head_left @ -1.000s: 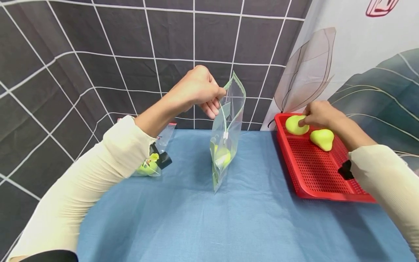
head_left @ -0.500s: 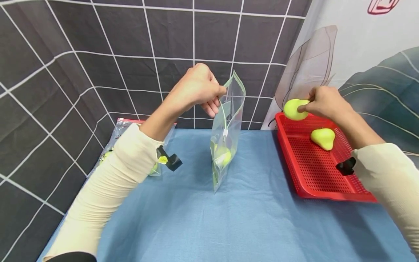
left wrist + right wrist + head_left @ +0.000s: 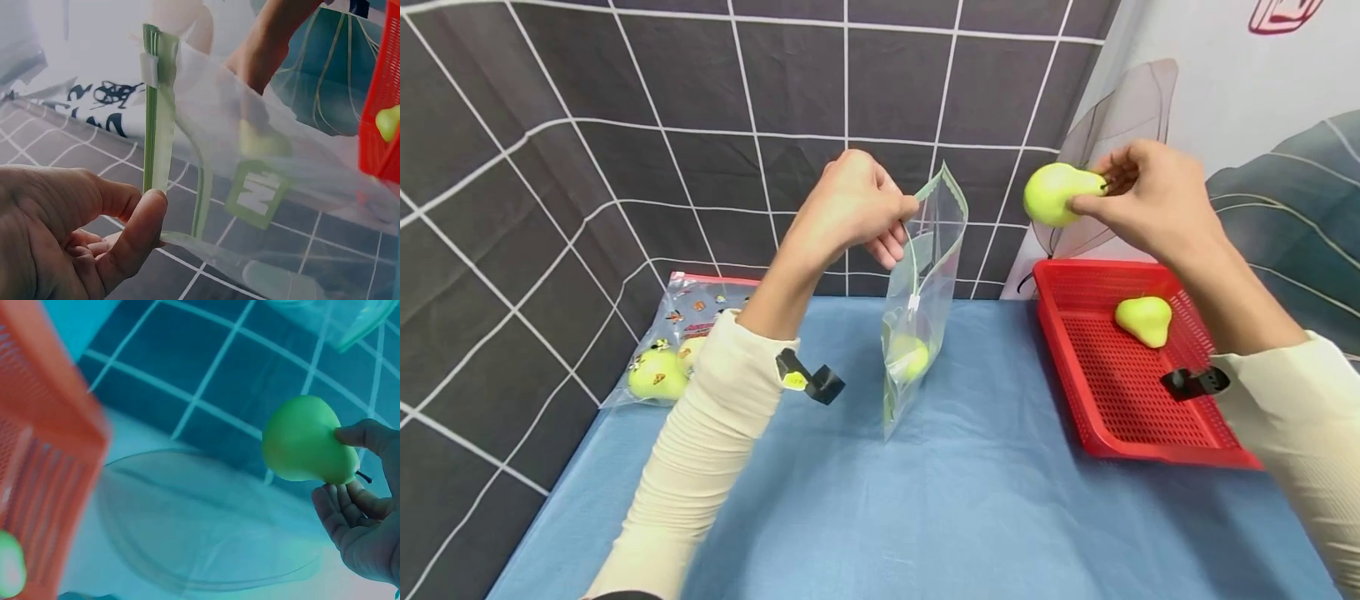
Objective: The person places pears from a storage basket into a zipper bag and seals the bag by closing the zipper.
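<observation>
My left hand (image 3: 859,204) pinches the top edge of a clear zipper bag (image 3: 927,287) with a green rim and a white slider (image 3: 149,70). The bag hangs upright with its mouth spread, and a yellow-green fruit (image 3: 910,358) shows low inside it. Between thumb and fingers, my right hand (image 3: 1157,196) grips a yellow-green pear (image 3: 1056,193) near its stem end, up above the basket's far rim and to the right of the bag. In the right wrist view the pear's dark stem (image 3: 364,477) points toward the palm.
A red plastic basket (image 3: 1097,442) on the right holds another pear (image 3: 1144,322). On the left lies a printed zipper bag (image 3: 688,304) with yellow-green fruit (image 3: 657,375) inside, partly behind the left sleeve. Blue cloth (image 3: 925,517) covers the table; a dark gridded backdrop (image 3: 790,83) stands behind.
My right hand has lifted the pear from the basket, up and slightly left. The left hand keeps its pinch on the bag while its forearm has swung right, uncovering the printed bag.
</observation>
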`<state>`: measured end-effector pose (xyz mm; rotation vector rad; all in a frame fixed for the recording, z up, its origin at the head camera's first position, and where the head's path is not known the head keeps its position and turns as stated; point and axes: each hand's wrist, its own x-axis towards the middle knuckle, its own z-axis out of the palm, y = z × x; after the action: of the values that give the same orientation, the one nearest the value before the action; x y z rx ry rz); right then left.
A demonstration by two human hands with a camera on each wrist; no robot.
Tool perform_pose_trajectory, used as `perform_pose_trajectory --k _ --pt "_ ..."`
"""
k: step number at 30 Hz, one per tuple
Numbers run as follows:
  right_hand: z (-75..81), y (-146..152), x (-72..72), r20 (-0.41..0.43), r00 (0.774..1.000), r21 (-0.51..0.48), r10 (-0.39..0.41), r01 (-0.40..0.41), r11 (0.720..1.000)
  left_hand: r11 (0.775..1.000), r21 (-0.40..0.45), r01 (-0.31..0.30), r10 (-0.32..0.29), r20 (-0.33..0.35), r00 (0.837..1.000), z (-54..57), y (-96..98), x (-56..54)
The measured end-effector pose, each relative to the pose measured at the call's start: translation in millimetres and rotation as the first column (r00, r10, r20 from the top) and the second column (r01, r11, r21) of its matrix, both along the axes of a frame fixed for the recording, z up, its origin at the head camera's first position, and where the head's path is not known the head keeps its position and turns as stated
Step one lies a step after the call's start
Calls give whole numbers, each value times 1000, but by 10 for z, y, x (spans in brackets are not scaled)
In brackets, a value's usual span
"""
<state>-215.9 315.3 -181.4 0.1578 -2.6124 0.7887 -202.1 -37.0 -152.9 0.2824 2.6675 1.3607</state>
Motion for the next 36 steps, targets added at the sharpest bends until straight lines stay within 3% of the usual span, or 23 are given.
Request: perform_pose_trajectory --k 3,6,11,14,17,22,29,36 --pt "65 -146 84 -93 995 -67 34 -40 997 1000 7 -28 28 2 1000 -14 -6 12" --pt "102 -299 166 -204 976 -102 70 -93 990 998 23 -51 50 10 999 -33 -12 15" --pt "174 -566 282 -380 915 -150 133 -203 968 994 96 -47 45 19 999 -71 -9 -1" --pt "221 -721 327 -439 883 -180 168 -269 946 987 155 -34 31 23 999 -94 -4 -21" --pt "242 -860 363 -446 871 -181 207 -314 932 977 211 -3 -3 27 1000 -118 4 -42" --pt "201 -1000 417 -401 878 -105 263 -329 939 970 236 51 -57 15 998 -125 22 -45" --pt "106 -997 436 -354 888 -40 293 -327 944 975 219 32 -37 20 999 -87 -4 -41" --pt "74 -1014 434 -315 883 15 349 -363 932 976 216 4 -9 26 1000 -86 -54 -53"
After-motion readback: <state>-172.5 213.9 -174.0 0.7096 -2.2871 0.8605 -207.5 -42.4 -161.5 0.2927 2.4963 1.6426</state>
